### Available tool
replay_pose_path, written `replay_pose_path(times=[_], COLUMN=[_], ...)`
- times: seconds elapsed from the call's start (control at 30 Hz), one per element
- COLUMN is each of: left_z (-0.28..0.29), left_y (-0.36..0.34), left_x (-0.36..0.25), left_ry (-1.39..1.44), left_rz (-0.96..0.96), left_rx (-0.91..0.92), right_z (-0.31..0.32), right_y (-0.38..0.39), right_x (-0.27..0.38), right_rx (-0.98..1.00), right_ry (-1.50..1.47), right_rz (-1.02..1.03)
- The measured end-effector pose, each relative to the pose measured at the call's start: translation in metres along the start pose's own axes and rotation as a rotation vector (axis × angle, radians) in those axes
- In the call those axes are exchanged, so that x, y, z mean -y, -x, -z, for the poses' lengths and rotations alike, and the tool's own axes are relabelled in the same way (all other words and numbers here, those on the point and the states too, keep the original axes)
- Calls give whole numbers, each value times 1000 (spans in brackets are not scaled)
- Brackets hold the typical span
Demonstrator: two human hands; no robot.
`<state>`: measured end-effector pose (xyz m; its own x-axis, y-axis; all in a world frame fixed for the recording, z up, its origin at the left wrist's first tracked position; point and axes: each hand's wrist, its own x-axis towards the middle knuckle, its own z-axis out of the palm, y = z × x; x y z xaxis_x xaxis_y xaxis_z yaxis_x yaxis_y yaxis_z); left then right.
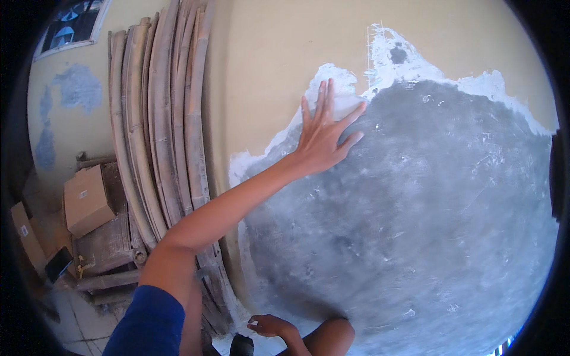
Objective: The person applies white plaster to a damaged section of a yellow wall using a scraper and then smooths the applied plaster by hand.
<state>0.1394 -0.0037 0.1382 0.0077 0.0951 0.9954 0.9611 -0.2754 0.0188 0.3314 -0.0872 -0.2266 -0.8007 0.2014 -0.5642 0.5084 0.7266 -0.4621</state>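
Observation:
My left hand (329,124) reaches up to the wall with its fingers spread, over a rough white plaster patch (404,59) along the top edge of a large grey cement area (404,207). A pale, smooth area lies under the fingers; I cannot tell whether it is a separate thing. The painted wall (285,41) around the patch is pale yellow. My right hand (270,326) is low by my bent knee (329,341), its fingers curled; a small pale spot shows at the fingertips, too small to name.
Long bamboo poles (160,118) lean against the wall at left. Below are cardboard boxes (88,200) on a wooden frame (107,279), a dark flat object (58,264) and a tiled floor (80,320). A small window (68,24) is at top left.

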Motion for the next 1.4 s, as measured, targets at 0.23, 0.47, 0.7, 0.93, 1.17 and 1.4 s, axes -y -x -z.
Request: replay_pose_path(times=[0.23, 0.47, 0.7, 0.93, 1.17, 1.4], left_z=[-10, -6, -2, 7, 17, 1], left_y=[-3, 13, -12, 3, -10, 16], left_x=[3, 16, 2, 14, 2, 13], left_ry=[55, -4, 18, -73, -148, 60], left_rz=[-16, -93, 20, -80, -5, -33], left_rx=[-71, -16, -35, 47, 126, 76], right_z=[-6, 2, 2, 3, 2, -1], right_y=[-8, 0, 2, 3, 0, -2], right_x=[-6, -13, 2, -19, 0, -10], right_rx=[74, -4, 43, -49, 42, 58], right_ry=[-31, 20, -25, -17, -17, -11], right_rz=[-25, -51, -15, -44, -24, -29])
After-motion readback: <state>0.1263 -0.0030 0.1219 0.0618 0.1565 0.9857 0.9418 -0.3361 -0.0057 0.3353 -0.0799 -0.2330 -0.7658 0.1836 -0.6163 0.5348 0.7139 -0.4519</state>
